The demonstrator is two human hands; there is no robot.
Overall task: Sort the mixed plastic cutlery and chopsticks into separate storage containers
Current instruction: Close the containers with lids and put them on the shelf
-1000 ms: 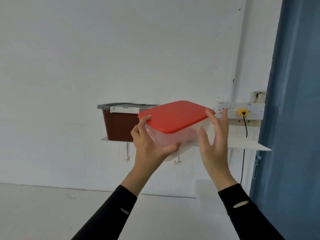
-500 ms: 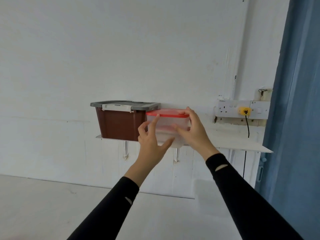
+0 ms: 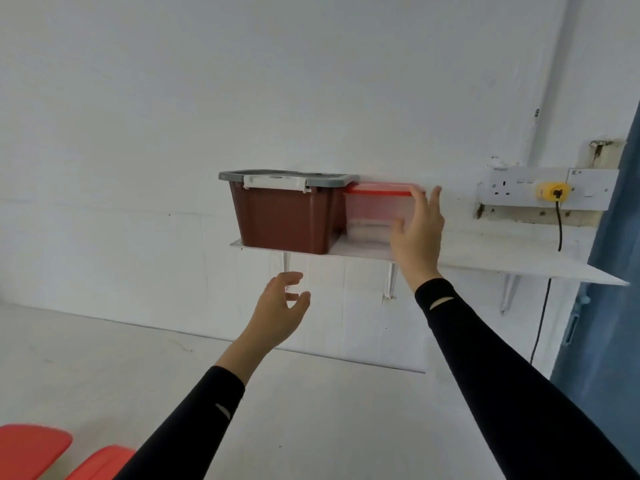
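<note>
A clear plastic container with a red lid stands on the white wall shelf, right beside a brown bin with a grey lid. My right hand is in front of the container's right end with fingers spread and fairly straight, touching or just off it. My left hand hangs below the shelf with loosely curled fingers, holding nothing. No cutlery or chopsticks are in view.
Two red lids lie at the bottom left on a white surface. A wall socket with a yellow plug and a black cable sits right of the shelf. A blue curtain hangs at the far right.
The red-lidded container went from held in the air to standing on the shelf beside the brown bin. My left hand let go and dropped below the shelf; my right hand opened.
</note>
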